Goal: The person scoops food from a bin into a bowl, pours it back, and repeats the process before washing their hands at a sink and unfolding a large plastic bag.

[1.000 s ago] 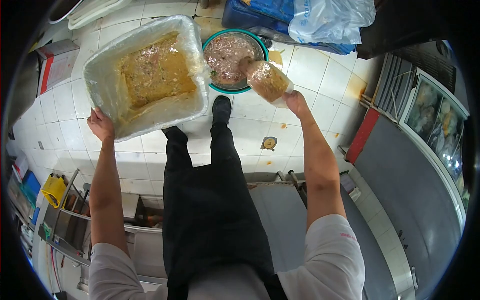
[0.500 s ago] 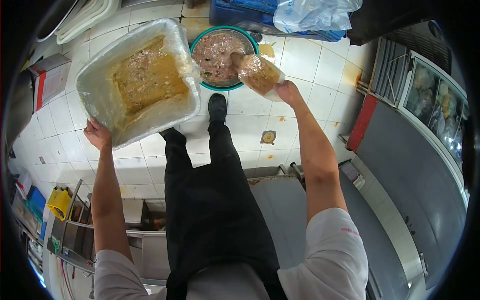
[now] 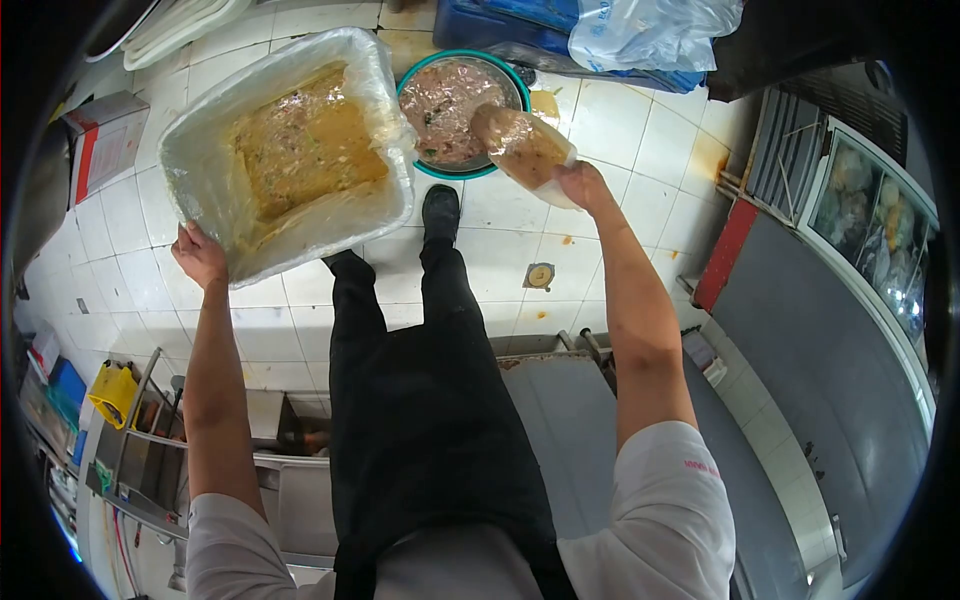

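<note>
My left hand [image 3: 202, 256] is closed on the lower left corner of a large tub lined with clear plastic [image 3: 190, 150]. A yellow-brown marinade with small bits [image 3: 310, 155] covers the tub's bottom. In my right hand [image 3: 582, 186] is a translucent plastic container [image 3: 525, 152], gripped at its right end. Brownish contents show through its wall. Its far end is tilted over a round basin with a green rim [image 3: 462, 174], which holds wet, pinkish marinated meat [image 3: 445, 105]. The basin stands to the right of the tub, close to its edge.
A blue crate [image 3: 500, 28] with a plastic bag [image 3: 650, 35] stands behind the basin. On the tiled floor are a drain [image 3: 539, 276] and my shoe [image 3: 441, 212]. A cardboard box [image 3: 110, 145] is at left, a glass-doored fridge [image 3: 870, 215] at right.
The whole view has shifted slightly. My right hand still holds the container over the basin, and its contents look lower and smoother. My left hand keeps its grip on the tub.
</note>
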Demonstrator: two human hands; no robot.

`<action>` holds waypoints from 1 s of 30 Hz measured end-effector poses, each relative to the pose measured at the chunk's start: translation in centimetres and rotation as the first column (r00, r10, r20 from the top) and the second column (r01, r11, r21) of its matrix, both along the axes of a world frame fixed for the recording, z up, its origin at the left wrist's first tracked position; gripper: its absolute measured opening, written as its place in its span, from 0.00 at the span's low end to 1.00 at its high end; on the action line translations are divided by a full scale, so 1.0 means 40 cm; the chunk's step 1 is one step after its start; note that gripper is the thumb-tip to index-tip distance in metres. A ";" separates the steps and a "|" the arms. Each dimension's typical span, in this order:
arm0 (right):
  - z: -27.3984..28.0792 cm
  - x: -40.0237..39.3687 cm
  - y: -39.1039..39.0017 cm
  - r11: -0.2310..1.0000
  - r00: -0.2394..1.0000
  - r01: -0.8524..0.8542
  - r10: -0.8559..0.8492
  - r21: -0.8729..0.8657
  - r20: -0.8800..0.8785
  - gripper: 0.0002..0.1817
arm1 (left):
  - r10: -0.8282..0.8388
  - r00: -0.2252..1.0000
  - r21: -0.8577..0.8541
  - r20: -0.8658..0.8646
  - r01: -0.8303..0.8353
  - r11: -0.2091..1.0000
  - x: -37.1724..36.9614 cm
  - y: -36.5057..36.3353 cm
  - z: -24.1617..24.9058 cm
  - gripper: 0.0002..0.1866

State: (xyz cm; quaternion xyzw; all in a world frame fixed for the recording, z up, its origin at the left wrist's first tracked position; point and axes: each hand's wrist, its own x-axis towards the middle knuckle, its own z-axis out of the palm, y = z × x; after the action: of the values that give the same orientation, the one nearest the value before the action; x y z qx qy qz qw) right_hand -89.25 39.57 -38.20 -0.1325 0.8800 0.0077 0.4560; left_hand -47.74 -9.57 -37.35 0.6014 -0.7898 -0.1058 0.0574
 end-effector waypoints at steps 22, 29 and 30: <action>0.117 -0.010 -0.194 0.987 0.995 -0.100 0.099 0.122 0.011 0.36 | -0.046 0.995 -0.013 -0.085 0.045 0.999 -0.008 0.007 0.017 0.20; 0.185 0.033 -0.320 0.976 0.981 -0.170 0.180 0.135 -0.072 0.42 | -0.063 0.989 -0.005 -0.136 0.063 0.998 -0.006 0.004 0.023 0.19; 0.178 0.040 -0.329 0.972 0.975 -0.179 0.196 0.153 -0.103 0.43 | -0.069 0.988 -0.009 -0.135 0.069 0.998 -0.002 0.000 0.019 0.19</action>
State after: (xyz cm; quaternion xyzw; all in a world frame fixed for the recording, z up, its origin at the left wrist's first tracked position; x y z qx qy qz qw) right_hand -87.66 26.42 -31.07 -0.1815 0.8861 0.1213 0.4088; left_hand -47.80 -9.56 -36.58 0.5651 -0.8047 -0.1464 0.1085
